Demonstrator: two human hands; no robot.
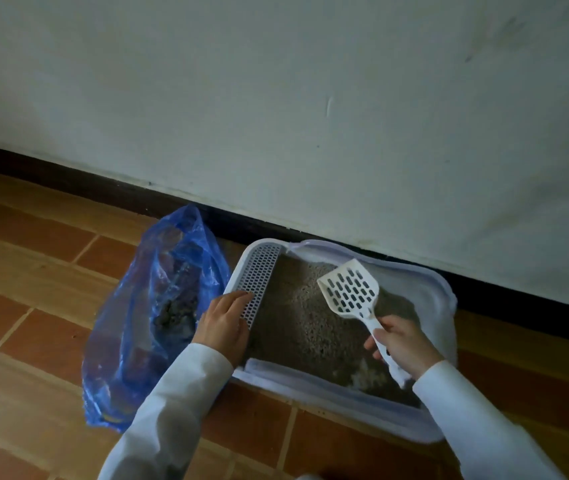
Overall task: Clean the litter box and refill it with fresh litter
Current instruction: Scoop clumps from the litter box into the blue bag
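A white litter box stands on the floor against the wall, holding grey litter. A perforated white step panel runs along its left side. My left hand rests on the box's left rim, fingers over the lower end of that panel. My right hand grips the handle of a white slotted scoop, whose blade is raised above the litter and looks empty. A blue plastic bag lies left of the box with dark clumps inside.
The floor is reddish-brown tile with pale grout. A white wall with a dark baseboard runs right behind the box and bag.
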